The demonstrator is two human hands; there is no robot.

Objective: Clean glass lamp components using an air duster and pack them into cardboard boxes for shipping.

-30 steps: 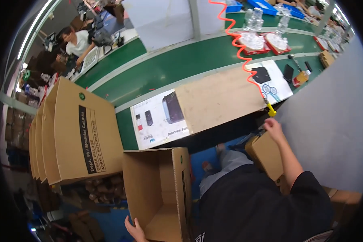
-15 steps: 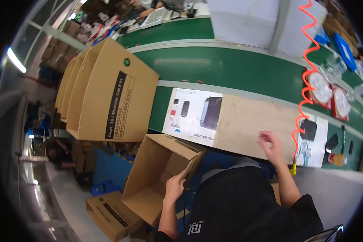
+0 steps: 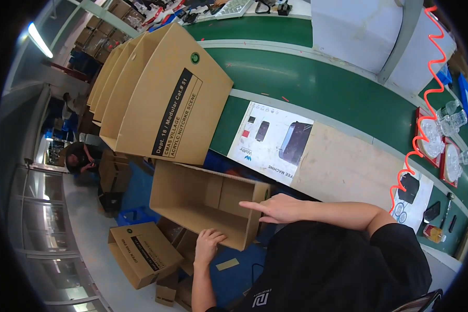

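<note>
An open-topped cardboard box [image 3: 213, 193] stands tilted beside the green workbench, its inside facing me. My left hand [image 3: 208, 246] has its fingers curled over the box's near edge and grips it. At the box's right end is my right hand [image 3: 276, 209], index finger stretched out over the opening and thumb apart. The hand lies against or just above that end's rim; I cannot tell which. It holds nothing that I can see.
A row of tall open cartons [image 3: 177, 104] stands on the workbench [image 3: 317, 86]. A flattened cardboard sheet [image 3: 343, 161] lies on it, with a coiled red hose [image 3: 429, 93] hanging at right. Another carton [image 3: 143, 255] sits on the floor; a person [image 3: 78, 156] is farther left.
My right hand has swung left from above the cardboard sheet to the box's right end. My left hand has shifted to the near edge, and the box has turned.
</note>
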